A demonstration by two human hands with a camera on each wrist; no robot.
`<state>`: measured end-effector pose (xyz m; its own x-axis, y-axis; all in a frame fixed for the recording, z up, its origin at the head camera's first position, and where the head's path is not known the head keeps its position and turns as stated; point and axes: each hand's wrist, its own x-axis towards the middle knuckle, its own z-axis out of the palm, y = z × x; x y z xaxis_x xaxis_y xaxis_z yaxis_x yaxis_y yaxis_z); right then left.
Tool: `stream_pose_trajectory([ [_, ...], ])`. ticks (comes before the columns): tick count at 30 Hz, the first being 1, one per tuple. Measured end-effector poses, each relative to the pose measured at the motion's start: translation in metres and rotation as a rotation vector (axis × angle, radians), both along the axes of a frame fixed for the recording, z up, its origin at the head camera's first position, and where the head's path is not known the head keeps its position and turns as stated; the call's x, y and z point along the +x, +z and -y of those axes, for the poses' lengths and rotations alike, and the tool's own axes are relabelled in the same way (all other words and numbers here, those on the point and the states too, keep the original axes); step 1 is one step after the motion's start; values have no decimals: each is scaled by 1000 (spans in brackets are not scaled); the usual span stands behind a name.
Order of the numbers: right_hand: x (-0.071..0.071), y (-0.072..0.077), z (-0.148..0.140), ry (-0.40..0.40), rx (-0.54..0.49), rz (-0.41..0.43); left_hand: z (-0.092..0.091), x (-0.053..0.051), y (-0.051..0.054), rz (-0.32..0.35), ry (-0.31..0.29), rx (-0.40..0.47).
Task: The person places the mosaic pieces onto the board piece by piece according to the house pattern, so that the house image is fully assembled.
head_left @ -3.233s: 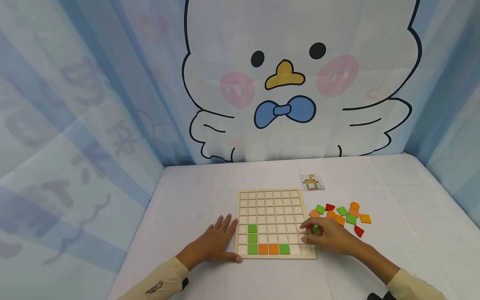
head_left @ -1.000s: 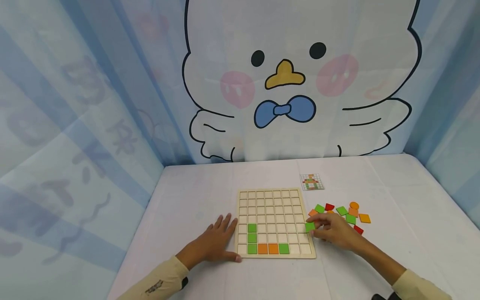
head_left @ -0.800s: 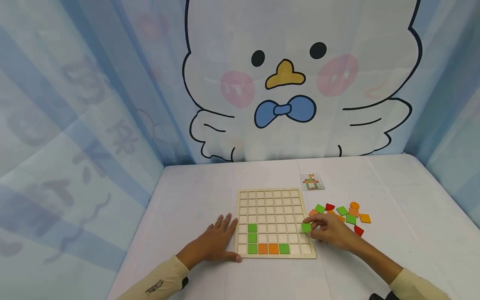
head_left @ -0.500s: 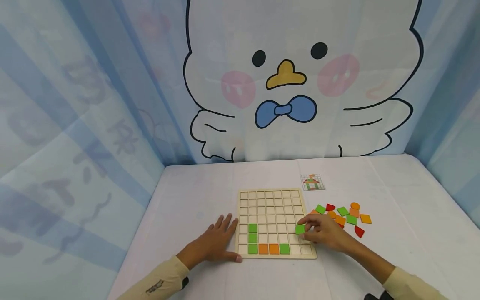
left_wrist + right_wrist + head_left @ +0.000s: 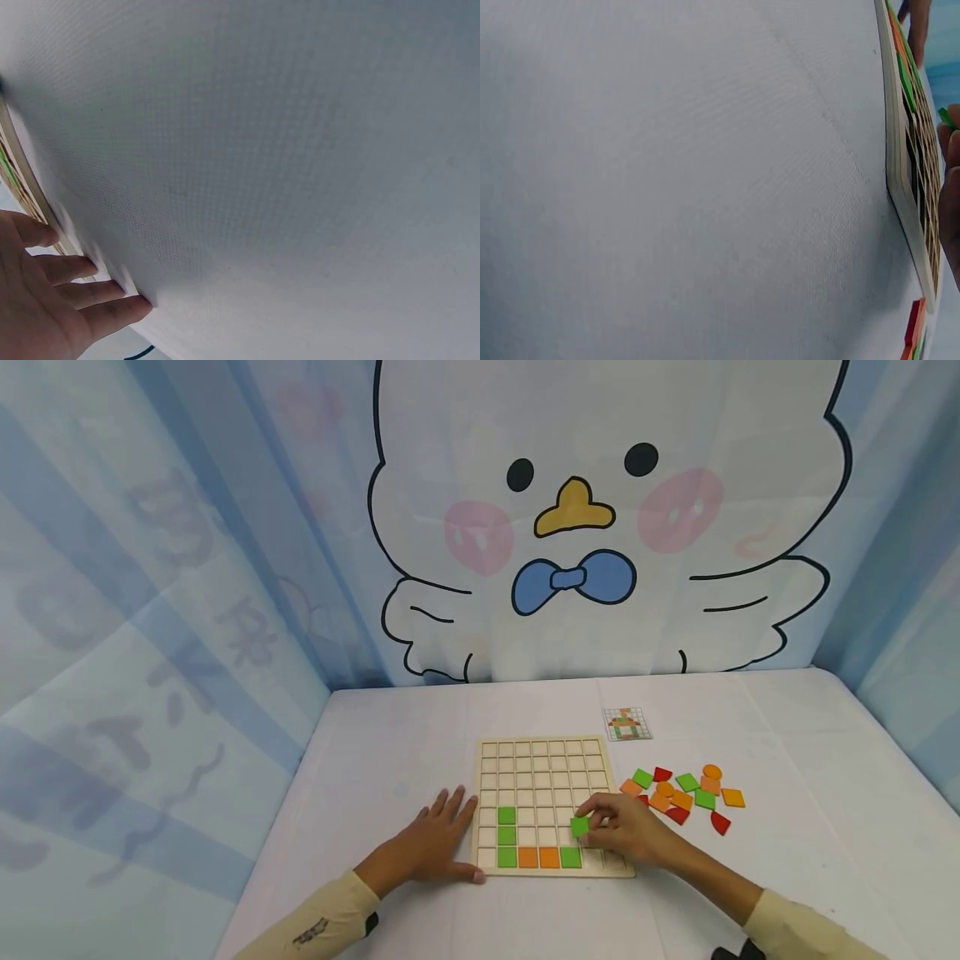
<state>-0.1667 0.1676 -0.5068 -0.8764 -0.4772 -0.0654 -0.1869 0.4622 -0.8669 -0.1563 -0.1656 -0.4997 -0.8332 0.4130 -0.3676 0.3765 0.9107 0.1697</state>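
Note:
My right hand (image 5: 628, 828) pinches a green square tile (image 5: 580, 827) between thumb and fingers, over the lower right part of the wooden grid board (image 5: 536, 873). In the right wrist view the tile (image 5: 946, 118) shows at the fingertips, above the board's cells. My left hand (image 5: 429, 843) lies with fingers spread at the board's left edge, the thumb by the lower left corner. Three green tiles (image 5: 507, 836) stack up one column of the board. Beside the lowest, two orange tiles (image 5: 538, 857) and one more green tile (image 5: 571, 857) fill the bottom row.
Loose tiles (image 5: 681, 800) in green, orange and red, square, round and other shapes, lie right of the board. A small pattern card (image 5: 627, 724) rests beyond the board's upper right corner. A printed curtain (image 5: 573, 635) hangs behind the white table (image 5: 390, 727).
My right hand has picked up a green tile near the board's right edge and carried it leftward over the cells. My left hand has stayed in place.

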Motion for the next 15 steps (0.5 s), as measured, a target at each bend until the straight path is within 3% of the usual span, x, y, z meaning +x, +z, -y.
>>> stream_pose_trajectory([
  [15,4,-4,13,17,34,0,0,-1,-5,-10,-2,7],
])
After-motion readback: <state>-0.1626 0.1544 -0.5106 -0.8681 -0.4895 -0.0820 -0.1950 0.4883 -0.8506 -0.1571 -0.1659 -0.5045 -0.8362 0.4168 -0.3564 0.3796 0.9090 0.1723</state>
